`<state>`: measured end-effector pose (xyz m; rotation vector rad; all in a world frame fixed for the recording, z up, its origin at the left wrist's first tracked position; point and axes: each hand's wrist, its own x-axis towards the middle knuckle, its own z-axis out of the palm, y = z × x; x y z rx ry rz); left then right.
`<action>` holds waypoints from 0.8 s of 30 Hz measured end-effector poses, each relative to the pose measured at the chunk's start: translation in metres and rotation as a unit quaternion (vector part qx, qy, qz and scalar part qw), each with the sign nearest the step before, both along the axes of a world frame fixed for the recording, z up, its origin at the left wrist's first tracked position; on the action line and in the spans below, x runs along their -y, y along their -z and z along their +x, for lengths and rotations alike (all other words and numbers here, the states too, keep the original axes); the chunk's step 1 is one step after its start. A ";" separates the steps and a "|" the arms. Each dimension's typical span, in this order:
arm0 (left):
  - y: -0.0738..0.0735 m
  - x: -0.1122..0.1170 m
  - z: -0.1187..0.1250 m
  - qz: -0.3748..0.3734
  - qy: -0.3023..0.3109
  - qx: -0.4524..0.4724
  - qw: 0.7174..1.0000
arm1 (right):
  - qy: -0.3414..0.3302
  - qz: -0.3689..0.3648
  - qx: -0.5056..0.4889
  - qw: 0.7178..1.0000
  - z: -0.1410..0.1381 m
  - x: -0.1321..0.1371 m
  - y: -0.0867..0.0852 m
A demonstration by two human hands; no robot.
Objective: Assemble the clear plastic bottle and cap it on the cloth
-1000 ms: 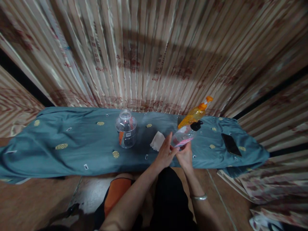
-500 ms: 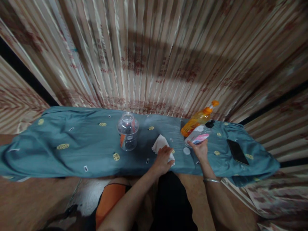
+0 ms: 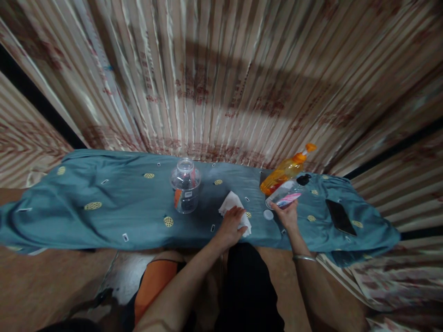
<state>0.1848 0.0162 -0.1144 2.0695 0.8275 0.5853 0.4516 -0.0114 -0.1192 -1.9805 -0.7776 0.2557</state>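
Observation:
My left hand [image 3: 231,227] rests palm down on a crumpled white cloth [image 3: 230,202], its fingers bent over the cloth and the thumb to the right. My right hand [image 3: 288,215] grips the lower part of a clear bottle [image 3: 281,195] with a pink and white label and a black top; the bottle leans to the right. Right behind it, an orange pump bottle [image 3: 281,179] tilts the same way. A small round white cap [image 3: 268,215] lies just left of my right hand. Left of the cloth stands a clear wide-bodied plastic jar [image 3: 188,203] with an uncovered mouth.
A teal cloth with yellow pineapple prints covers the narrow table [image 3: 117,198]. Toward the right end lies a flat black phone-like slab [image 3: 341,217]. A pleated curtain [image 3: 221,92] hangs close behind the table, and my legs are under its front edge.
My left hand has shifted slightly left on the white cloth. My right hand keeps its hold on the clear bottle, and the view has tilted a little.

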 end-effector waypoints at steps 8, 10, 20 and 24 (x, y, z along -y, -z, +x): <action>0.011 0.000 -0.021 0.002 -0.047 0.047 0.998 | -0.037 0.057 0.142 0.988 -0.053 0.043 0.008; 0.005 0.000 -0.029 0.011 -0.066 0.069 0.995 | -0.139 0.044 0.171 0.974 -0.083 0.047 0.007; -0.029 0.002 -0.097 0.032 -0.212 0.177 0.961 | -0.337 -0.014 0.228 0.913 -0.157 0.008 0.033; -0.033 0.001 -0.114 0.012 -0.246 0.203 0.948 | -0.248 0.022 0.235 0.940 -0.130 0.020 0.037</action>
